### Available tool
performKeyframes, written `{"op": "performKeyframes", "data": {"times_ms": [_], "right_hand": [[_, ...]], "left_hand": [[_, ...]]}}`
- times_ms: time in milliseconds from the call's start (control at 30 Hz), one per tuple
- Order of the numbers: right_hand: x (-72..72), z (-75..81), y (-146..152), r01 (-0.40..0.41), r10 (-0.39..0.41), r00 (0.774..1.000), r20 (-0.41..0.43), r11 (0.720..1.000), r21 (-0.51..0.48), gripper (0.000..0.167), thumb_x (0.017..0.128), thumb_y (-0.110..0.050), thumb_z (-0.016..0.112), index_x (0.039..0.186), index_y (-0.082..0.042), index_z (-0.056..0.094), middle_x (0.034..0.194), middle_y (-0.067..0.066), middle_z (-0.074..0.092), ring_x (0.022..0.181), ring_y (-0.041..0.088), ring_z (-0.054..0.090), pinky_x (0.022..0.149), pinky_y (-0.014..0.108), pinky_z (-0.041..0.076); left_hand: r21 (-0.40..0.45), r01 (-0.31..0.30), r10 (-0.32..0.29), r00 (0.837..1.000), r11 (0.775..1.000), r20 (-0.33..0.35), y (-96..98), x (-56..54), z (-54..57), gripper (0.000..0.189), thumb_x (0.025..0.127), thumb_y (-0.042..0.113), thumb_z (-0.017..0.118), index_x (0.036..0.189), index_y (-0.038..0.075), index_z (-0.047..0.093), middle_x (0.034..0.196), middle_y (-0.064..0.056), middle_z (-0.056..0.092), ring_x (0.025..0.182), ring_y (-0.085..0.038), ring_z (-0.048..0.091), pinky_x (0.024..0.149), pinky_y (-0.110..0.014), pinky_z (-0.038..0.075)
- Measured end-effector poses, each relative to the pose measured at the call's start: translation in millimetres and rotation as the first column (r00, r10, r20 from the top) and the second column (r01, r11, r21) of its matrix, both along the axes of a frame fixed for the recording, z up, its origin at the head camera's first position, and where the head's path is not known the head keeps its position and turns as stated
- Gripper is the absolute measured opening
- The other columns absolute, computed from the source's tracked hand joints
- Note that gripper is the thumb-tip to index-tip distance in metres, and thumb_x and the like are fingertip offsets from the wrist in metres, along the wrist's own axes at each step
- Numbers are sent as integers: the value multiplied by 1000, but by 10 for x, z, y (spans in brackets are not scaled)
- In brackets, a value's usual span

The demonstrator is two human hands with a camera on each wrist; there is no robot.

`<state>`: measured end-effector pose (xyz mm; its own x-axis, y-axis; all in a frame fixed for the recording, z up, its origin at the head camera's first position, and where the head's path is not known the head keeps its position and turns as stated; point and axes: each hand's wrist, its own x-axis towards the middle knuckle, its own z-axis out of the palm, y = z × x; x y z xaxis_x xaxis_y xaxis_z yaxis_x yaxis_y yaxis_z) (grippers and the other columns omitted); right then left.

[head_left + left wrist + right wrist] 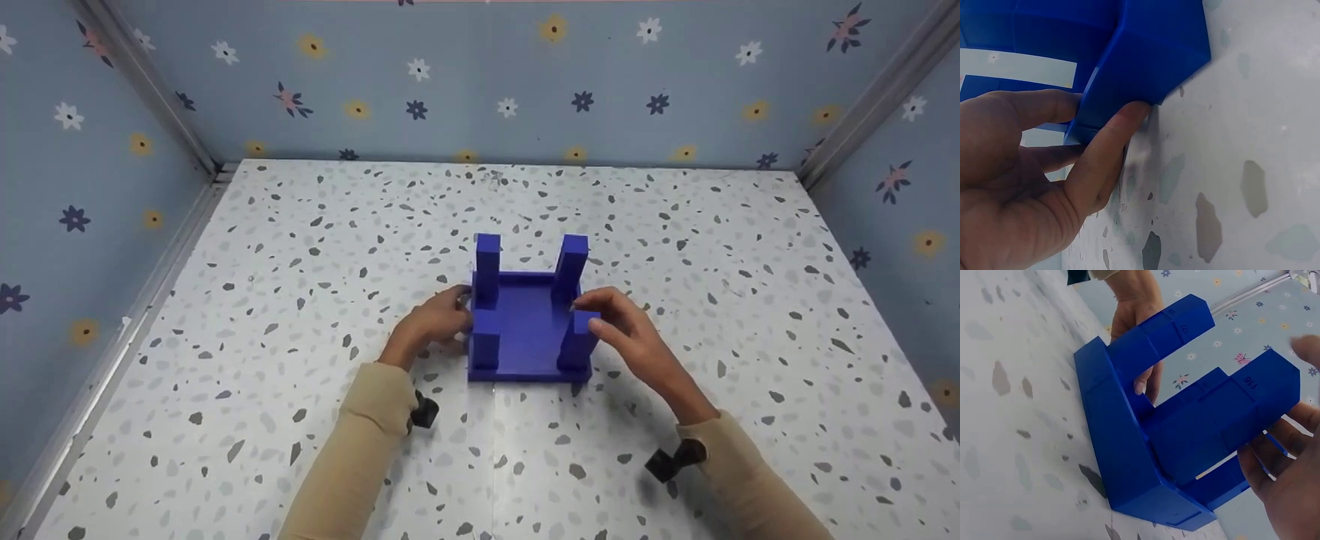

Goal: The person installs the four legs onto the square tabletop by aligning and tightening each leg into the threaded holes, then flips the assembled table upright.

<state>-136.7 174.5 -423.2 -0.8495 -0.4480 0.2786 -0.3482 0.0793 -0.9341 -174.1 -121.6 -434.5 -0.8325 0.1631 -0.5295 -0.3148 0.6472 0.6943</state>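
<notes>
A blue plastic piece like a small upturned table [529, 334] lies on the tabletop, with a low rim and several square posts standing at its corners. My left hand [441, 319] holds its left side; in the left wrist view the fingers [1112, 135] grip the edge of the base, close to the surface. My right hand [636, 341] is at the near right post [579, 341]. Seen from the right wrist, its fingers touch that post's side, and the thumb [1307, 349] stands apart from the post's end. Small numbers mark the posts.
The white speckled tabletop [300, 247] spreads around the piece. Blue flowered walls [480, 75] enclose it at the back and both sides, with metal strips along the corners. A black wrist camera [425, 410] sits at my left cuff and another [675, 459] at my right.
</notes>
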Motion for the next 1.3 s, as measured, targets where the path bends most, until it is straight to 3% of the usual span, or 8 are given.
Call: {"op": "performKeyframes", "data": {"times_ms": [167,333,500,667,867,1167,1300], "right_hand": [[-15,-10,28,-116,123,991,47,983,-140,27,96,-3,44,119,8,55,116,18,60,111,25,56,95,28,44],[-53,-13,22,-227,252,964,84,946,-230,31,95,2,39,121,10,55,114,12,63,112,24,57,100,32,42],[-61,-18,20,-242,278,953,124,939,-244,31,95,1,40,120,9,56,112,12,63,111,24,57,102,35,41],[-43,-10,31,-201,233,963,134,956,-212,27,95,0,44,119,10,51,113,11,60,110,23,55,99,32,42],[-23,8,40,-101,114,984,138,990,-100,25,92,-1,52,116,8,50,112,7,57,106,16,53,91,26,43],[-16,16,12,-6,6,999,47,1000,11,22,89,-1,63,105,5,49,103,11,53,92,18,54,82,26,45],[0,13,-8,31,-31,999,35,999,22,24,88,-1,65,103,5,48,102,11,53,92,19,54,83,27,46]], "left_hand": [[8,2,-2,1000,1000,-1,5,3,-13,66,87,26,53,149,27,30,112,-2,64,82,-21,67,61,-49,46],[-12,6,-6,1000,1000,4,3,-6,-13,65,87,26,52,149,30,31,112,-2,63,83,-21,67,62,-50,47],[16,7,-7,1000,1000,-4,-3,-11,-14,66,87,23,53,149,28,31,111,-4,63,86,-22,66,65,-51,46],[-4,10,-10,1000,1000,-1,-2,-16,-12,67,86,24,53,149,29,30,112,-3,63,89,-23,65,66,-52,47],[0,10,-10,1000,1000,-9,-3,-14,-22,67,86,23,53,149,26,31,114,-4,62,94,-23,64,68,-53,47],[90,2,-1,1000,996,-11,5,-5,-26,66,87,17,53,149,21,30,113,-9,61,91,-22,66,71,-50,49],[71,0,1,1000,998,-9,2,-2,-17,66,87,19,53,149,23,31,112,-8,62,90,-22,65,71,-51,48]]}}
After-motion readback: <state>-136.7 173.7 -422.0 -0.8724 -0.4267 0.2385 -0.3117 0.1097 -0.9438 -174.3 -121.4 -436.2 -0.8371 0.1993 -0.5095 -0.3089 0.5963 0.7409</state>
